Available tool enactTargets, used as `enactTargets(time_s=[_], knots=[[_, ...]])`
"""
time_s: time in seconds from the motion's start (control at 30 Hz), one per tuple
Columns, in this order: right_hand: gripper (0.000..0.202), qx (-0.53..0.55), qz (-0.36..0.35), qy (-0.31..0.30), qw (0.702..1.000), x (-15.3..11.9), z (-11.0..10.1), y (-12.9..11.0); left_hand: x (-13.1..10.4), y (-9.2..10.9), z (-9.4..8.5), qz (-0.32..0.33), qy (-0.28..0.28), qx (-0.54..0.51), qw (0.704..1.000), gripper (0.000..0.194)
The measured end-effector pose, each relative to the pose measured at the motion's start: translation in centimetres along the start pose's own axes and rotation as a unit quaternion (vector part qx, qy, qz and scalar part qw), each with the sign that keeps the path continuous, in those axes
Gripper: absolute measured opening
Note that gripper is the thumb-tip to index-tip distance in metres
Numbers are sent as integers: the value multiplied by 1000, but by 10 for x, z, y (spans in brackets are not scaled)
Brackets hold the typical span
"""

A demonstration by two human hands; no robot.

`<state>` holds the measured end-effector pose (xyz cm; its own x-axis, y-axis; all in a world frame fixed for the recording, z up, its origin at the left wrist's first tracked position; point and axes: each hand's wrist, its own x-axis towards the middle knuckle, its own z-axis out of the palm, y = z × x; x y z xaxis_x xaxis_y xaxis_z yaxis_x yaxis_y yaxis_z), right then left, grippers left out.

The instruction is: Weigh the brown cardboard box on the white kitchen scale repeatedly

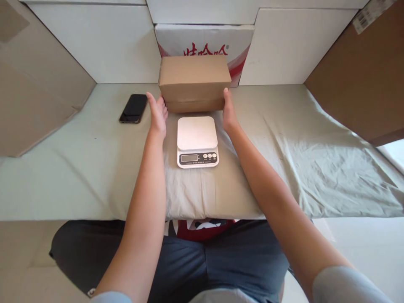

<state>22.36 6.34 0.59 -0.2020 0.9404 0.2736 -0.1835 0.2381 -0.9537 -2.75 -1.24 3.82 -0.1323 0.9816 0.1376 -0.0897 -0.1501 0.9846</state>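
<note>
A closed brown cardboard box (195, 89) is held between my two hands at the back of the cloth-covered table. My left hand (158, 111) presses its fingers against the left side, with the thumb sticking up and apart from the box. On the other side, my right hand (229, 110) grips the right end, its thumb at the front corner and its fingers mostly hidden behind. Just in front of the box lies a white kitchen scale (197, 134) with a bare platform, a dark blank display and several round buttons facing me. Whether the box's underside touches the table is unclear.
A black smartphone (134, 108) lies left of my left hand. Large cardboard panels stand at the left (41, 84) and right (362, 75). White boxes (284, 46) line the back, one with red lettering. A wrinkled pale green cloth (94, 168) covers the table.
</note>
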Motion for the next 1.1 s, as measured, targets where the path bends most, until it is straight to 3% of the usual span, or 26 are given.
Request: enactTargets(time_s=[0.07,0.17,0.27,0.43,0.57,0.7,1.1], knots=[[92,-3,-7,73,997,-4,7,-21,-14,16,-1,17,-5,-17,1000,113],[101,-18,-43,54,997,-33,15,-57,-50,35,-2,43,-12,-32,999,114],[85,-49,-101,21,993,-82,18,-85,-98,42,1,53,-21,-29,998,109],[69,-30,-92,39,995,-155,19,-89,-155,32,7,49,-24,-25,998,106],[67,-12,-80,47,996,-169,20,-75,-164,21,8,51,-3,-23,998,111],[73,-24,-59,54,997,-167,21,-67,-162,16,8,50,11,-15,999,119],[71,-54,-54,58,995,-167,16,-59,-167,14,8,41,10,-17,999,120]])
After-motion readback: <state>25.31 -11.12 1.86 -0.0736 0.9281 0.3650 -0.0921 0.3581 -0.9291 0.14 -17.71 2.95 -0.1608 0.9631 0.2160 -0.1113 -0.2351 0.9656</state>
